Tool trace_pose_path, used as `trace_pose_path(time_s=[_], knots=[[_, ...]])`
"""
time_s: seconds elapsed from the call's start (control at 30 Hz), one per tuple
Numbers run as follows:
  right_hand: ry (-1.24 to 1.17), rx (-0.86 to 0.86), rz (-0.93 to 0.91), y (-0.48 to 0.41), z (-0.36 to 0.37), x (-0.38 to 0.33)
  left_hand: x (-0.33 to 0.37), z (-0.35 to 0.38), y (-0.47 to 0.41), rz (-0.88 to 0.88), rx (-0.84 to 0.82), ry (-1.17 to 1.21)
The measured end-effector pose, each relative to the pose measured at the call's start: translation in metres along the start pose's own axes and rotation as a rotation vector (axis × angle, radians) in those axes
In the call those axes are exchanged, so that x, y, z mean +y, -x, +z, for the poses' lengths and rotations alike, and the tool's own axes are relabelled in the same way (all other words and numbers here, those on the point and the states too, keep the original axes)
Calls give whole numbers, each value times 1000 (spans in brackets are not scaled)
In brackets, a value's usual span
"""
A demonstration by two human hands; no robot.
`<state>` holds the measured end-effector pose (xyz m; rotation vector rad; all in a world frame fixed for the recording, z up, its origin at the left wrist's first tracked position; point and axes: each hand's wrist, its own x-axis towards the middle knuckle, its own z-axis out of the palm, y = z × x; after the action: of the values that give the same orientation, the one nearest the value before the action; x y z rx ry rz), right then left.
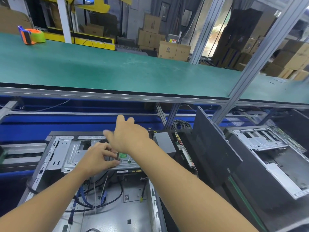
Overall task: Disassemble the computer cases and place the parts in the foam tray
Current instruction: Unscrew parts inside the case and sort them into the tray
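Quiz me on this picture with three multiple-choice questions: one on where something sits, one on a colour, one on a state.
1. Where is the tape dispenser?
A) on the floor
B) on the upper bench top, far left
C) on a cardboard box

2. Among the black cables in the near case, one cable is:
A) red
B) pink
C) blue

3. What is the left hand doing?
A) pinching the drive in the cage
B) lying flat on the bench
C) holding a screwdriver

Answers:
1 B, it stands at the bench top's far left end.
2 C, a blue cable runs down beside the black ones.
3 A, thumb and fingers close on the drive's edge.
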<state>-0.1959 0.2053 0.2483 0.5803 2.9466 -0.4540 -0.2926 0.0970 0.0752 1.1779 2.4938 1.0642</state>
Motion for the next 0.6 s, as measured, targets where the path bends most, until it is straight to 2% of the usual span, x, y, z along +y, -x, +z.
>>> trace_pose_path(time_s=[0.13, 0.3, 0.5, 0.6], knots=[[-28, 38, -17, 0, 1, 0, -2, 0, -1, 13, -14, -27], [-37, -218, -49, 1, -13, -4, 1, -1, -1, 16, 3, -22], [28, -34, 108, 2, -4, -6, 0, -1, 0, 1, -6, 5], [134, 12, 55, 1, -5, -4, 0, 0, -1, 19, -12, -27]])
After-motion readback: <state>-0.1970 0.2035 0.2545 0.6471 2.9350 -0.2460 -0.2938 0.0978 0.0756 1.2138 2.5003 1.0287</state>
